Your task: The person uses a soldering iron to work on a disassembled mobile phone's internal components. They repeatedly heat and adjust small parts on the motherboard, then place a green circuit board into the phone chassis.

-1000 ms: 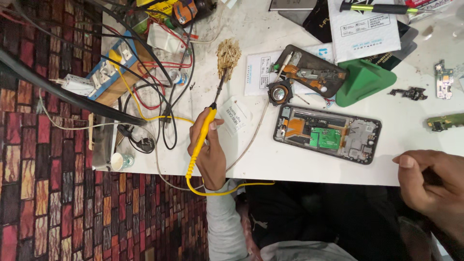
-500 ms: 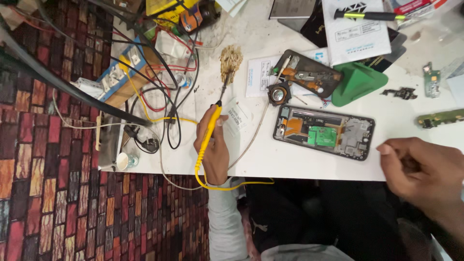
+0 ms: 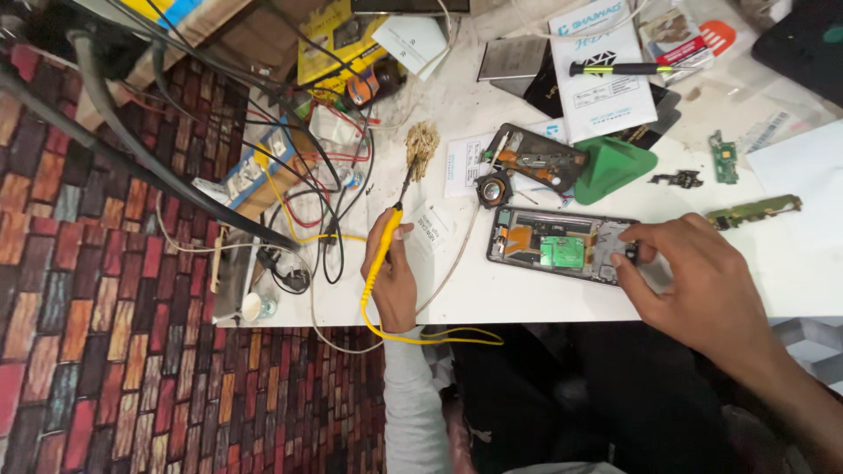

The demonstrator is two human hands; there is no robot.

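My left hand [image 3: 393,272] grips the yellow soldering iron [image 3: 384,250], tip in the brass wool [image 3: 421,140] (cleaning, I judge), while my right hand [image 3: 694,272] pinches the opened phone [image 3: 562,246] near the desk's [image 3: 527,298] front edge.

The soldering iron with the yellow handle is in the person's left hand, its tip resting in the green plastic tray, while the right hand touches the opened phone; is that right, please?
Not quite. The head view shows the soldering iron in the left hand, but its tip rests in the brass wool tip cleaner, not in the green plastic tray. The right hand does touch the opened phone.
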